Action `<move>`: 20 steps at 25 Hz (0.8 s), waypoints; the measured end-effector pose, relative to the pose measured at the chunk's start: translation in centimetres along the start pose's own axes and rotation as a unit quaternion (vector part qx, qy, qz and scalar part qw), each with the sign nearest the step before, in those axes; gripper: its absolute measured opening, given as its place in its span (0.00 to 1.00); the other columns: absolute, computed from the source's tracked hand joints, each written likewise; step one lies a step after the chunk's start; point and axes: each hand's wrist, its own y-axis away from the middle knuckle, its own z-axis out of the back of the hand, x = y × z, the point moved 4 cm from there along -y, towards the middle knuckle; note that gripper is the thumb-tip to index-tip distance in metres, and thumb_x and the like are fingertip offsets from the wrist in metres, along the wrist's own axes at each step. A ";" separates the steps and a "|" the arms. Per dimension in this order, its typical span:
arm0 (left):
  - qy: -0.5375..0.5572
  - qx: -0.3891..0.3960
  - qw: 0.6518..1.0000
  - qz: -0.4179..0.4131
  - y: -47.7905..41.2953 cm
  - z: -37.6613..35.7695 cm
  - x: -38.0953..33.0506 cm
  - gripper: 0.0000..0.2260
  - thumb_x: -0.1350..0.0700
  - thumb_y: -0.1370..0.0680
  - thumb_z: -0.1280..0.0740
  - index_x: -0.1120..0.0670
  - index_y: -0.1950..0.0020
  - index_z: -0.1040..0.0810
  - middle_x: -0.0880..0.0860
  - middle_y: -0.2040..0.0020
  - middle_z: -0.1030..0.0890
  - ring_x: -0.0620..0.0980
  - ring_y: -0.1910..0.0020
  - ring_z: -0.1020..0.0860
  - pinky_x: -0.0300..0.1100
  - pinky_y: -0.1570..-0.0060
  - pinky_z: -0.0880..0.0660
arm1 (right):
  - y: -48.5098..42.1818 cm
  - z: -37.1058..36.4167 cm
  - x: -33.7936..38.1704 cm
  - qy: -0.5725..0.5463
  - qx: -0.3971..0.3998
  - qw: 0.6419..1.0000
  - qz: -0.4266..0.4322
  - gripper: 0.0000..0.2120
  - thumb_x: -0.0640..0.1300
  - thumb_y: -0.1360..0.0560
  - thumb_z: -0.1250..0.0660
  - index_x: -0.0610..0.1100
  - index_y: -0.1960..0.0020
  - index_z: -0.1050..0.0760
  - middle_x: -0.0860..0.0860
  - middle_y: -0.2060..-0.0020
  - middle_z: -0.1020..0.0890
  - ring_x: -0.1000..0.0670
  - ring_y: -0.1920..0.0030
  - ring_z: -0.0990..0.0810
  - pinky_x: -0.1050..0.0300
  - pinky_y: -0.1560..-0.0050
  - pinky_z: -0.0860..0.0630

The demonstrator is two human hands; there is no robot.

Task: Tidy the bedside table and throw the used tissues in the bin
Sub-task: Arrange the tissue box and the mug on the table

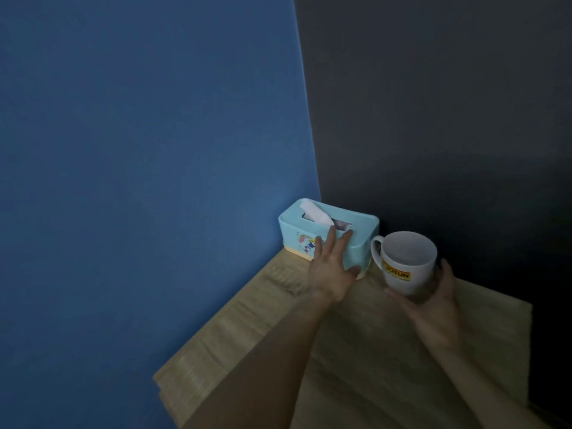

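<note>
A light blue tissue box (362, 226) with a cartoon print stands in the far corner of the wooden bedside table (253, 329). A white tissue (315, 213) sticks out of its slot. My left hand (332, 267) lies flat against the box's front side, fingers spread and touching it. To the right, a white mug (405, 261) with a yellow label is tilted and cupped from below by my right hand (433, 308). No used tissues are in view.
A blue wall (139, 150) borders the table on the left and a dark grey wall (448, 103) stands behind it. The table's right edge (529, 351) drops off into darkness.
</note>
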 end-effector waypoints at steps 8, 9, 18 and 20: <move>-0.083 -0.065 0.994 0.007 -1.9 -0.9 -1.1 0.23 0.49 0.21 0.38 0.47 0.26 0.38 0.51 0.22 0.43 0.61 0.22 0.55 0.57 0.25 0.50 | -2.0 -0.8 -0.7 -0.017 -0.038 0.999 0.031 0.45 0.42 0.39 0.22 0.43 0.29 0.42 0.42 0.33 0.30 0.42 0.34 0.30 0.45 0.36 0.31; -0.095 -0.082 0.992 0.004 -1.6 -0.8 -1.1 0.22 0.50 0.21 0.38 0.47 0.27 0.36 0.52 0.23 0.40 0.62 0.22 0.54 0.56 0.25 0.51 | -2.0 -0.5 -0.8 -0.018 -0.054 0.998 0.033 0.44 0.41 0.39 0.22 0.42 0.30 0.42 0.41 0.34 0.30 0.41 0.35 0.30 0.45 0.36 0.31; -0.092 -0.037 0.994 0.036 -2.3 -1.0 0.1 0.24 0.52 0.21 0.36 0.42 0.28 0.41 0.57 0.23 0.53 0.68 0.24 0.59 0.63 0.26 0.50 | -2.4 -0.7 -0.2 0.004 -0.064 0.997 0.036 0.42 0.43 0.36 0.24 0.45 0.28 0.43 0.43 0.31 0.35 0.42 0.35 0.31 0.47 0.39 0.31; -0.076 -0.030 0.996 0.042 -2.7 -1.1 0.1 0.24 0.52 0.21 0.36 0.42 0.28 0.41 0.56 0.23 0.53 0.69 0.24 0.56 0.63 0.27 0.45 | -2.6 -0.7 -0.2 0.012 -0.065 0.997 0.041 0.42 0.44 0.36 0.24 0.45 0.28 0.43 0.43 0.31 0.34 0.41 0.35 0.30 0.47 0.40 0.30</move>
